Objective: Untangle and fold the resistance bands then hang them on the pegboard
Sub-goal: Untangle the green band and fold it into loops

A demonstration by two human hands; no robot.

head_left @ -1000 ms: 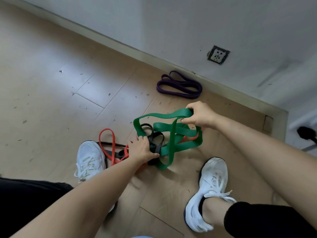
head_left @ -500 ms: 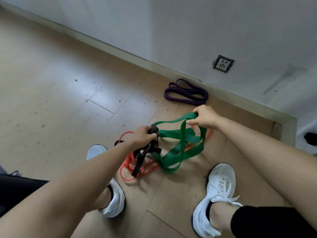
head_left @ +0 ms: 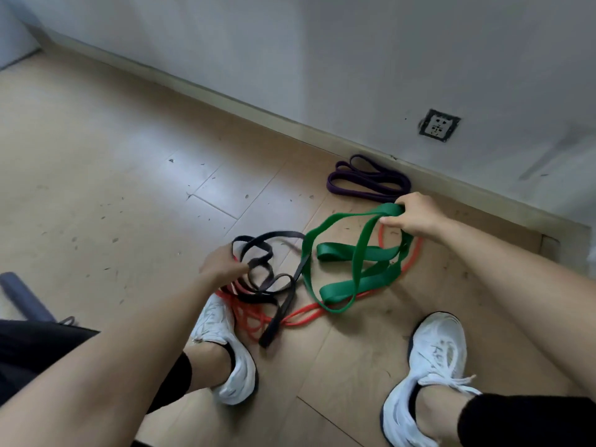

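Gripping flat rubbery loops, hands: green band [head_left: 354, 262], black band [head_left: 258, 269].

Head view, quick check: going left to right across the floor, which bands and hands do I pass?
Left hand → black band → green band → right hand. The red band runs under both bands, so it has no clear slot; the purple band sits farther back by the wall.

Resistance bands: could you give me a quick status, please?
Left hand grips black band. Right hand grips green band. Red band threaded underneath both.
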